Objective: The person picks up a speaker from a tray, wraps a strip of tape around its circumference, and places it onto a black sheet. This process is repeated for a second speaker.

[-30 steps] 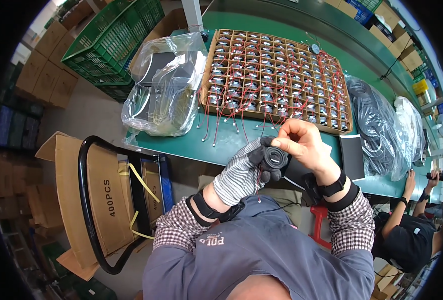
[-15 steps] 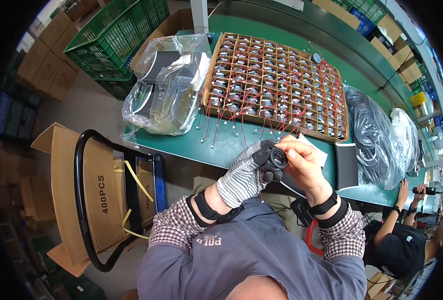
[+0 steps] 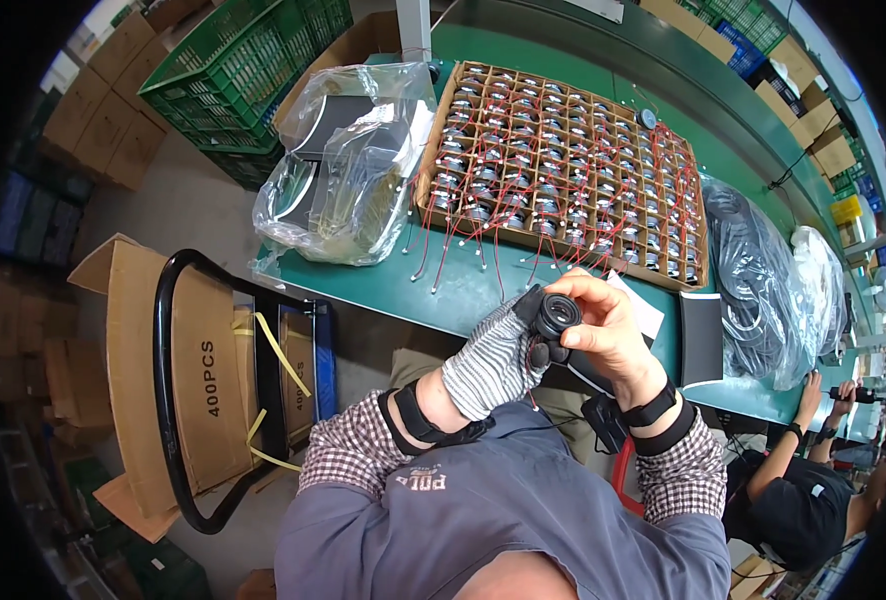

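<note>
A small round black speaker (image 3: 560, 313) is held up between my two hands, its ringed front facing me. My left hand (image 3: 498, 358), in a striped glove with dark fingertips, is closed around its left side and underside. The bare fingers of my right hand (image 3: 611, 328) pinch its upper and right rim. A thin red wire hangs below the glove. Just beyond my hands stands a divided cardboard tray (image 3: 563, 244) filled with rows of speakers, red wires with white plugs trailing over its near edge. The back of the held speaker is hidden.
On the green table (image 3: 443, 306), a clear bag of dark sheets (image 3: 348, 165) lies left and bagged black rings (image 3: 753, 285) right. A dark sheet (image 3: 702, 338) lies near the right bag. A black-framed chair (image 3: 168, 390) holds cardboard at left. A co-worker (image 3: 798, 500) works at far right.
My right fingers have shifted around the speaker's rim, with the thumb now lower on its right side. The whole scene has moved slightly to the right in view.
</note>
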Demonstrator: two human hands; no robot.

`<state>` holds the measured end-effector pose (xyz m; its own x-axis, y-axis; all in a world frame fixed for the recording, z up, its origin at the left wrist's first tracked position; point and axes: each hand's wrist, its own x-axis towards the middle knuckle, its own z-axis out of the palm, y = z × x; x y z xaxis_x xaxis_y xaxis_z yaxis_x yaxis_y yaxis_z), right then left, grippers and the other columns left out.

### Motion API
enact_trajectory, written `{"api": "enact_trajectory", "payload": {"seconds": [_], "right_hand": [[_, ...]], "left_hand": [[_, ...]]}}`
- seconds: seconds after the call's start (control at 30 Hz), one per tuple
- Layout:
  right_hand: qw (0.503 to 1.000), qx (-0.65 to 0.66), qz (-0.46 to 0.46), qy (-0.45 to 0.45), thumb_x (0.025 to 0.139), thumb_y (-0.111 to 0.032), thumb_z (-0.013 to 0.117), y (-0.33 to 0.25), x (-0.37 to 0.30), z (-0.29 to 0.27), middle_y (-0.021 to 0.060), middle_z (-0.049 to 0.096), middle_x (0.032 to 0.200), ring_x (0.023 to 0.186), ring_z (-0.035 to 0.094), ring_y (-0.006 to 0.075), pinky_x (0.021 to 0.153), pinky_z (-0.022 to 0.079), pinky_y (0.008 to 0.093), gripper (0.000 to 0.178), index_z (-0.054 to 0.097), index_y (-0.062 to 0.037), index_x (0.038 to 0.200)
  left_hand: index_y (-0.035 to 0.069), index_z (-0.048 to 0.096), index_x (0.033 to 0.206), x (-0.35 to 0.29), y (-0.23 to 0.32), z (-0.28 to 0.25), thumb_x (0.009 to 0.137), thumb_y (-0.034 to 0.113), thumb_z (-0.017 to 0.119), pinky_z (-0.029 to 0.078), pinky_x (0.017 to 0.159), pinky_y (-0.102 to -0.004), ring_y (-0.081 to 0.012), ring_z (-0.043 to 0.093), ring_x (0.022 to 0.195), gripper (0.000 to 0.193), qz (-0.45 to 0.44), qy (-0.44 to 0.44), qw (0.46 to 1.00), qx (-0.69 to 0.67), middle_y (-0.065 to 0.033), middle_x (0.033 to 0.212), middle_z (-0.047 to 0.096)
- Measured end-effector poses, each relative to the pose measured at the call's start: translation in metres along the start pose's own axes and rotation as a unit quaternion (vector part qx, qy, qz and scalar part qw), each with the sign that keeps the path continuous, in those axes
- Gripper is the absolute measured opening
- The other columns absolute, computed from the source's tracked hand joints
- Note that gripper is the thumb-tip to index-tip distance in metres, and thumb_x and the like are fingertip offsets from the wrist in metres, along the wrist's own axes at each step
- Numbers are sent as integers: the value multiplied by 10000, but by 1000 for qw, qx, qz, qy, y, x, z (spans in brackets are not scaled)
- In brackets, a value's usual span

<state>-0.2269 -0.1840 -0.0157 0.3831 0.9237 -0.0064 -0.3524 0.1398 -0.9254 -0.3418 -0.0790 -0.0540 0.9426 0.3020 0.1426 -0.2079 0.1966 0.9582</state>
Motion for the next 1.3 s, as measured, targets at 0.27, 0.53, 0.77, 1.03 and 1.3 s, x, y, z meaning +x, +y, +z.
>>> {"api": "enact_trajectory", "payload": {"seconds": [0.27, 0.53, 0.77, 1.03, 1.3], "right_hand": [[994, -104, -19, 7, 748, -97, 679, -15, 1, 3, 45, 540, 996, 934, 539, 129, 815, 432, 243, 411, 548, 3, 1124], [969, -172, -97, 150, 932, -176, 400, -9, 15, 34, 91, 631, 784, 767, 583, 123, 791, 444, 243, 327, 466, 24, 1183], [984, -122, -73, 106, 941, -170, 378, -45, 31, 1, 94, 631, 764, 722, 594, 127, 749, 463, 244, 302, 481, 17, 1154], [809, -523, -19, 267, 812, -221, 614, -151, 89, -175, 43, 629, 758, 693, 592, 104, 574, 441, 234, 218, 622, -14, 878], [714, -627, 63, 306, 706, -340, 688, -143, 178, -242, 109, 630, 736, 685, 612, 183, 630, 470, 307, 322, 648, -34, 798]], "left_hand": [[49, 495, 1067, 8, 20, -2, 800, 135, 631, 473, 681, -231, -119, 543, 799, 312, -209, 57, 916, -338, -27, 910, 557], [49, 493, 1042, 21, 11, 14, 815, 200, 647, 473, 639, -215, -104, 548, 808, 313, -95, 134, 946, -279, -18, 897, 541], [21, 463, 1070, 61, 37, 17, 802, 176, 658, 477, 624, -224, -108, 550, 804, 365, -86, 72, 982, -152, -47, 926, 549], [-11, 451, 1138, 160, 84, 17, 811, 175, 648, 498, 621, -241, -129, 582, 782, 424, -146, 42, 988, -42, -67, 891, 595], [-24, 561, 1004, 286, 55, 18, 773, 143, 686, 502, 546, -235, -128, 597, 681, 311, -113, 81, 983, 123, -83, 802, 631]]}}
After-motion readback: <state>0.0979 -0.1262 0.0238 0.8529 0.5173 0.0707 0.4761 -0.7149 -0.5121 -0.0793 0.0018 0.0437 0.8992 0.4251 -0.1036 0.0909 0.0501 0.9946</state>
